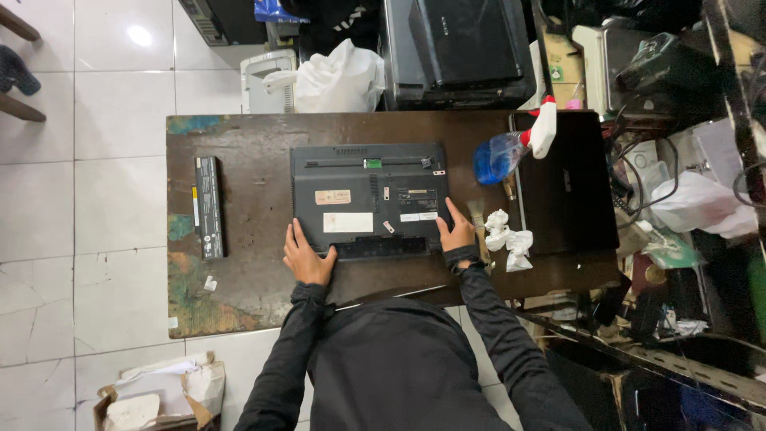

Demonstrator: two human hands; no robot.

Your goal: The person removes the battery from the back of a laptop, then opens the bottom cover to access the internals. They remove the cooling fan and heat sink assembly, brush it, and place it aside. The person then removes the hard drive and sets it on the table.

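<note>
White floor tiles [112,160] surrounded a worn brown desk [247,303] whose left edge showed flaked paint. At its middle lay a dark laptop [369,195], closed and turned underside up, labels and screws facing the camera; this position exposed the base, probably so the bottom could be reached. The left hand [307,259] rested at the near left corner of the laptop, fingers laid flat and loosely spread against the edge, pinching nothing. The right hand [458,231] sat at the near right corner, fingers spread over the casing, likewise holding nothing; together they seemed to steady the machine from both sides.

A long black battery pack [209,206] lay apart on the desk's left part, well clear of the laptop. To the right stood a blue spray bottle [511,148] with a white and red trigger, tipped on its side against a second black laptop [566,183]. A brush [479,227] and crumpled white tissues [507,238] lay just beside the right hand, handy for cleaning.

On the floor near the person, an open cardboard box [159,395] held crumpled paper.
</note>
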